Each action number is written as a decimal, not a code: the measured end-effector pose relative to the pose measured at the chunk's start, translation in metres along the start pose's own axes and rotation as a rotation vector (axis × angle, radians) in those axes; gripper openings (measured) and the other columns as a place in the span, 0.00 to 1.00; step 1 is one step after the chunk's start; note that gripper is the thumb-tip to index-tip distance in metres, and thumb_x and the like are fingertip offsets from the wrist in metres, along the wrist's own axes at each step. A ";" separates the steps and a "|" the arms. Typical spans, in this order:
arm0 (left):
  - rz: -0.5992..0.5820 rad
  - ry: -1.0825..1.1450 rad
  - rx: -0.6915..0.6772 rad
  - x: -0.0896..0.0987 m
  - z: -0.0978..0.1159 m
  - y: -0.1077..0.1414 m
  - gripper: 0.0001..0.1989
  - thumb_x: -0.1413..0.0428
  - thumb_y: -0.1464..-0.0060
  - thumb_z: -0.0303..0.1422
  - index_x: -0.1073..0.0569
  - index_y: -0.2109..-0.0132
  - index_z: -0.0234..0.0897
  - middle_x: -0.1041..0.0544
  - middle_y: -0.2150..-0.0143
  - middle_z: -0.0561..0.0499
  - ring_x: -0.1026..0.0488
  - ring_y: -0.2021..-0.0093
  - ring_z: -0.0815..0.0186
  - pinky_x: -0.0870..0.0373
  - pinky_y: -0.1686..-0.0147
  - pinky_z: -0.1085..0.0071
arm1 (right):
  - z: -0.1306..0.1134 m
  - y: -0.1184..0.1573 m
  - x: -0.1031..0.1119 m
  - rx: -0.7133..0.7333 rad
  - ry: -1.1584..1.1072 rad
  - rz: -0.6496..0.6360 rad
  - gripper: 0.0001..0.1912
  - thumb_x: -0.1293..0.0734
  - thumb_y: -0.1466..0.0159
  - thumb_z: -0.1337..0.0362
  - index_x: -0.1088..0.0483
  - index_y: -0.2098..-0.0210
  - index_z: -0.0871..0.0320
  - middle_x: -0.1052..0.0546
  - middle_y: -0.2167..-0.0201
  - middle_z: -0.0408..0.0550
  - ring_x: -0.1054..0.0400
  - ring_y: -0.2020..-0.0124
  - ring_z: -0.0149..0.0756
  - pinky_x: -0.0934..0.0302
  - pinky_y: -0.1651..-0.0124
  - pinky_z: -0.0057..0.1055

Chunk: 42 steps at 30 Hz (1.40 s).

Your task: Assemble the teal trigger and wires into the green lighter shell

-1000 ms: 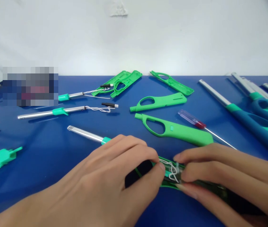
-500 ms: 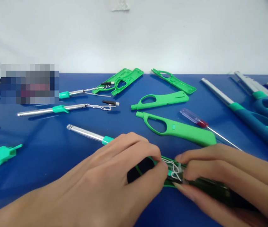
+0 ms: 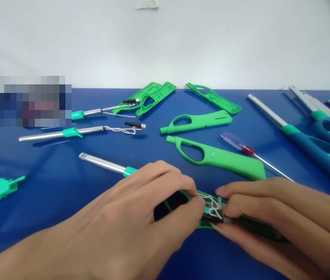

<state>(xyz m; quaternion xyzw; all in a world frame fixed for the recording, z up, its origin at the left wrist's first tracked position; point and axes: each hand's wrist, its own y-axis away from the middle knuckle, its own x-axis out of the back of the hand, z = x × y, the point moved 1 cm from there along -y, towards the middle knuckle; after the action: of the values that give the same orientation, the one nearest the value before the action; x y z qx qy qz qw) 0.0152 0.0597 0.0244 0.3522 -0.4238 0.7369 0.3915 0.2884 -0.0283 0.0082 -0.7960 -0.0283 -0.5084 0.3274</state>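
Both my hands are on an opened long-nose lighter [image 3: 202, 224], a green casing half with its inside facing up. My left hand [image 3: 141, 210] pinches it around the trigger opening, covering much of the front part. From behind those fingers the metal tube [image 3: 103, 163] with its turquoise collar points up and left. My right hand [image 3: 278, 217] grips the rear end, thumb and fingertips pressed near a dark, see-through part. Looped white wires [image 3: 213, 208] and a piece of the black igniter show between the hands. Palms and knuckles hide the rest.
Beyond my hands lie loose green casing halves [image 3: 226, 159] and a screwdriver [image 3: 237, 144]. Two metal tubes with wires [image 3: 91, 130] rest on the left, near turquoise plastic parts [image 3: 0, 188]. Blue lighters [image 3: 307, 144] lie at right. A white wall [image 3: 165, 46] borders the blue table.
The view has shifted slightly, so everything sits a little higher and further left. Both hands keep their hold on the lighter, with hardly any finger movement.
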 end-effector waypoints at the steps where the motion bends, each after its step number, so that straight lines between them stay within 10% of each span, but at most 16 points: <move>1: 0.000 0.012 -0.007 0.000 -0.001 0.000 0.12 0.45 0.22 0.18 0.23 0.41 0.36 0.21 0.42 0.48 0.27 0.44 0.65 0.27 0.41 0.74 | 0.001 0.000 0.001 0.022 0.008 -0.005 0.08 0.33 0.11 0.60 0.21 0.42 0.48 0.09 0.47 0.32 0.15 0.46 0.31 0.35 0.27 0.32; 15: 0.034 0.108 0.021 0.001 -0.006 0.000 0.13 0.45 0.17 0.21 0.22 0.36 0.35 0.21 0.41 0.51 0.26 0.44 0.70 0.28 0.41 0.77 | -0.001 -0.003 0.003 0.116 0.026 -0.022 0.12 0.34 0.12 0.66 0.18 0.40 0.48 0.10 0.49 0.35 0.17 0.47 0.36 0.32 0.34 0.38; 25: 0.018 0.175 0.076 -0.002 -0.005 0.001 0.14 0.46 0.18 0.21 0.22 0.37 0.40 0.20 0.41 0.51 0.25 0.45 0.68 0.24 0.43 0.75 | -0.003 -0.013 -0.002 0.138 -0.022 0.027 0.18 0.18 0.26 0.43 0.13 0.44 0.44 0.09 0.54 0.47 0.13 0.53 0.52 0.14 0.51 0.44; 33: 0.028 0.161 0.082 0.002 -0.003 0.001 0.11 0.45 0.17 0.23 0.22 0.38 0.40 0.20 0.42 0.52 0.25 0.45 0.69 0.26 0.44 0.77 | -0.002 -0.002 0.006 0.101 0.014 -0.046 0.10 0.28 0.16 0.60 0.17 0.40 0.43 0.09 0.53 0.37 0.12 0.58 0.40 0.16 0.49 0.40; 42: 0.069 0.181 0.115 -0.004 -0.001 0.004 0.10 0.46 0.15 0.26 0.22 0.38 0.41 0.19 0.41 0.55 0.24 0.44 0.74 0.28 0.40 0.83 | -0.006 -0.021 -0.006 0.080 -0.071 0.011 0.17 0.20 0.26 0.40 0.12 0.47 0.42 0.10 0.56 0.46 0.12 0.54 0.52 0.14 0.54 0.43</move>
<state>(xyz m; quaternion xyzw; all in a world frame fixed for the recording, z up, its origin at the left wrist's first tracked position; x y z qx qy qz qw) 0.0136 0.0579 0.0191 0.2914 -0.3557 0.8018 0.3818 0.2732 -0.0137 0.0153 -0.7999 -0.0554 -0.4765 0.3605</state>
